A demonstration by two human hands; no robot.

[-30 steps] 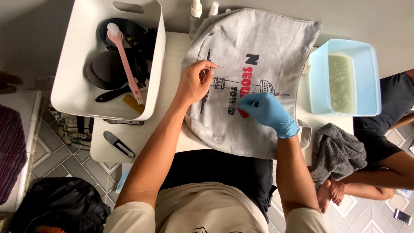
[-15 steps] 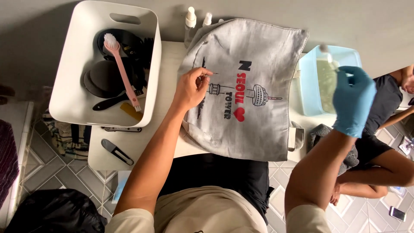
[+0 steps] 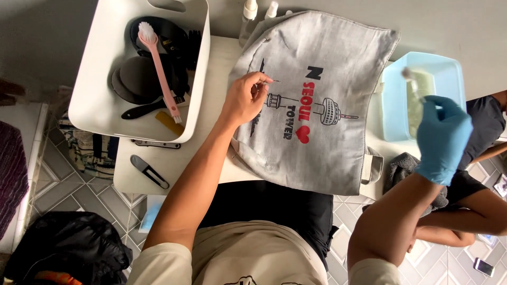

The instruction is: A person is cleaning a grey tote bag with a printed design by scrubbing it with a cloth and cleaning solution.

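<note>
The grey canvas tote bag with a red and black print (image 3: 317, 100) is laid flat on the white desk (image 3: 211, 100); its cloth is pinched by the narrowed bare left hand (image 3: 244, 100); the blue-gloved right hand (image 3: 442, 137) is closed round a thin white-tipped stick (image 3: 413, 84) over the pale blue plastic tub of cloudy liquid (image 3: 398, 100). Drips onto the absorbent weave are judged likely; the print could be smeared; the tub could be knocked.

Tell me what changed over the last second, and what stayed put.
The gloved right hand left the red spot on the grey bag and swung right to the light blue tub, holding a small brush above it. The bare left hand stayed pinching the bag's left side. The white bin and its pink brush did not move.
</note>
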